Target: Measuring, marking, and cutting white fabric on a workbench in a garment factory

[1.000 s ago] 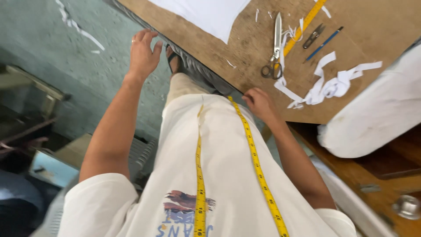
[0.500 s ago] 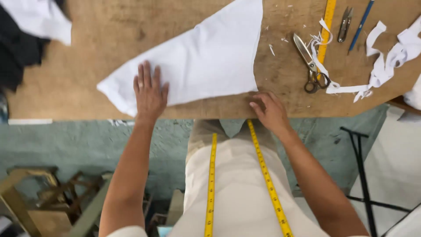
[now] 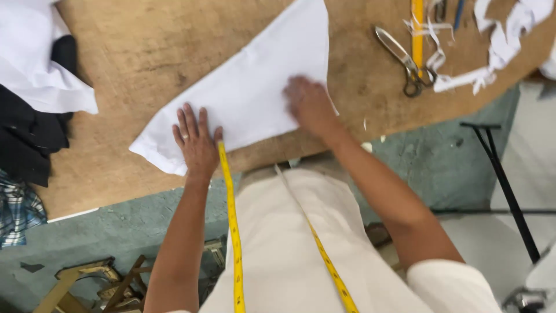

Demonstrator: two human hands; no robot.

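White fabric piece [image 3: 255, 87]: lying flat on the worktop [image 3: 145, 52], a roughly triangular cut, wide end near the front edge, narrowing away toward the far side; under both hands.
Left hand [image 3: 197, 142]: palm down, fingers spread, pressed flat on the near corner of the fabric piece, close to the front edge of the worktop.
Right hand [image 3: 310, 104]: blurred, resting palm down on the fabric piece near its right edge; open and gripping nothing, finger spacing not clear.
Measuring tape [image 3: 234, 232]: yellow, hanging from the neck down the cream shirt in two strands; upper end of the left strand touching the left wrist just beside the left hand.
Scissors [image 3: 402, 58]: metal, lying on the worktop beyond and to the right of the right hand, apart from it.
Yellow ruler [image 3: 417, 29]: just past the scissors, crossing their handles.
White fabric scraps [image 3: 492, 52]: strips scattered farther right of the scissors.
White cloth [image 3: 35, 58]: bunched well to the left of the left hand, over a black cloth [image 3: 29, 139].
Plaid cloth [image 3: 17, 211]: below the black one, at the left edge.
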